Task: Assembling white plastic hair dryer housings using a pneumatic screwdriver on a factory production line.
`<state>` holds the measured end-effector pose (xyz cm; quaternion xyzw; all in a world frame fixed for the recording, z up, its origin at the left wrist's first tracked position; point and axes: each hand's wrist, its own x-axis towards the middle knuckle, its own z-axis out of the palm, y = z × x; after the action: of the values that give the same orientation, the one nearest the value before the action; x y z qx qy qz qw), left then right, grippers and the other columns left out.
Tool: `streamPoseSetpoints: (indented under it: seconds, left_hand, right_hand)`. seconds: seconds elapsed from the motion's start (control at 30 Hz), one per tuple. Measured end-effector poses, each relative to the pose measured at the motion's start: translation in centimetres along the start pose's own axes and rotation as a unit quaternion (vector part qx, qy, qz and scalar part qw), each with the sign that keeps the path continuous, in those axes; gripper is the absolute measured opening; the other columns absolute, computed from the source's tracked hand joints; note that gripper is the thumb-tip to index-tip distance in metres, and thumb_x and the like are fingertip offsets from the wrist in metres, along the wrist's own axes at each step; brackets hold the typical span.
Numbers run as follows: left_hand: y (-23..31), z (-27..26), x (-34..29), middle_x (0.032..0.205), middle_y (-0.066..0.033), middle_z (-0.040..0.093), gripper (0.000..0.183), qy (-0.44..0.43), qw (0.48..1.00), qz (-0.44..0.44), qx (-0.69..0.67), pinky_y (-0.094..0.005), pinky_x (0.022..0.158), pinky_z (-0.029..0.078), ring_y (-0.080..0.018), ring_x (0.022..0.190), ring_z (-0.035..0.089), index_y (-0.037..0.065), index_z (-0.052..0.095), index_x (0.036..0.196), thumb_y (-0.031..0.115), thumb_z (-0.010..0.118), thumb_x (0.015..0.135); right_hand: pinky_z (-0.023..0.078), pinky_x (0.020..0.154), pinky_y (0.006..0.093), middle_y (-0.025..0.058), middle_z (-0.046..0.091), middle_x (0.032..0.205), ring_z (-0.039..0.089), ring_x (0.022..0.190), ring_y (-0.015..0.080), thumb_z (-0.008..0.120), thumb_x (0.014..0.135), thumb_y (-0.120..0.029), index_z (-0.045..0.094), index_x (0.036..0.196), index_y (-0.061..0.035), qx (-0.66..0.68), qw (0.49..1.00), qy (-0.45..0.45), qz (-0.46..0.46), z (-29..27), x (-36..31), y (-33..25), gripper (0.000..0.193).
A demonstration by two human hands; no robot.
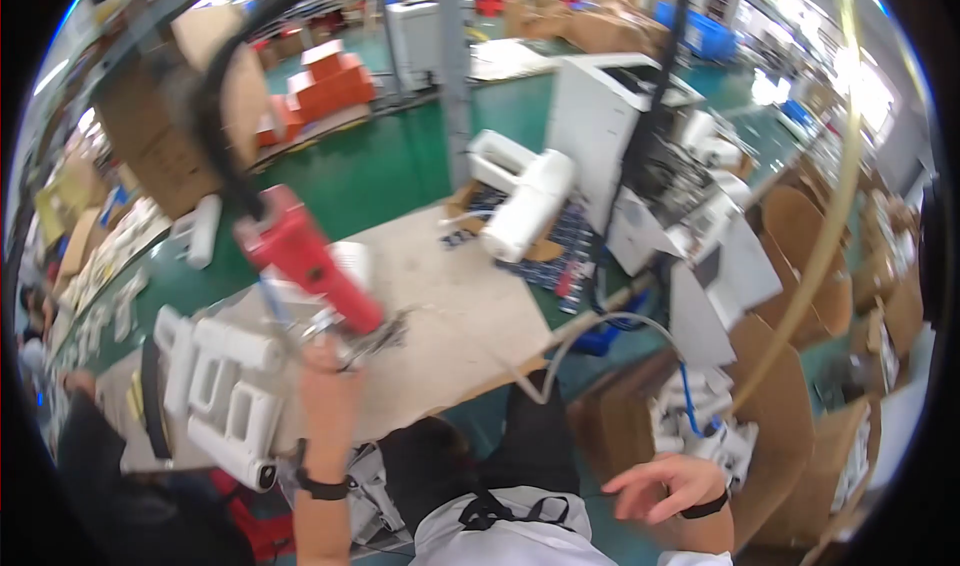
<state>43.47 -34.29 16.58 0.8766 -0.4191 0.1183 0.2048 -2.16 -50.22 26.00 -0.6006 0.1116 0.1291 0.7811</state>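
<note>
My left hand [330, 371] reaches over the work table [450, 306], right at the lower end of a red hand-held power tool [315, 261] hanging on a thick black cable. Motion smears its fingers, so I cannot tell whether they grip the tool or a small part under it. Behind the tool, a white plastic part [352, 261] is partly hidden. My right hand [672, 486] is held low beside my lap, fingers apart and nothing in it. Closest to it is a cardboard box [775, 421] with white plastic parts [735, 451] inside.
Several white handled housings [235, 406] lie at the table's left. White cylindrical housings [530, 206] rest at its far right, before a white cabinet [590, 116]. A pale hose [840, 226] hangs on the right. A person's dark sleeve [100, 456] is at the left edge.
</note>
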Motion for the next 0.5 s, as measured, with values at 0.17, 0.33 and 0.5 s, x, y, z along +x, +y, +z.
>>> streamPoseSetpoints:
  seconds: [0.17,0.33,0.5]
  left_hand:
    - [2.9,-0.7,-3.8,0.095,-0.0171,0.062,0.062,-0.039,0.994,-0.093,-0.041,-0.0463,0.069,0.049,-0.0386,0.081,0.06,0.004,0.051,0.125,0.024,0.075,0.072]
    - [4.3,-1.6,-4.5,0.099,-0.0161,0.062,0.071,-0.135,0.989,0.02,-0.056,-0.0435,0.066,0.052,-0.0338,0.078,0.063,0.004,0.044,0.135,0.024,0.073,0.074]
    - [2.3,-2.8,-3.3,0.114,-0.011,0.059,0.083,-0.152,0.986,0.051,-0.046,-0.0453,0.085,0.049,-0.0337,0.108,0.056,0.014,0.043,0.138,0.029,0.08,0.065]
  right_hand:
    - [0.047,0.091,0.0354,0.0168,0.057,0.122,0.059,0.108,0.027,0.08,0.068,-0.009,0.04,0.137,0.001,-0.324,0.767,0.332,-0.443,4.9,20.5,-12.4,0.079]
    - [0.049,0.073,0.0309,0.0117,0.064,0.095,0.061,0.082,0.0148,0.076,0.075,-0.018,0.051,0.122,-0.0021,-0.21,0.816,0.395,-0.365,3.5,37.6,-21.0,0.055]
    - [0.045,0.054,0.0241,0.0016,0.059,0.074,0.054,0.059,0.0083,0.069,0.079,-0.008,0.057,0.109,-0.0014,-0.127,0.796,0.394,-0.44,1.7,37.2,-20.2,0.033]
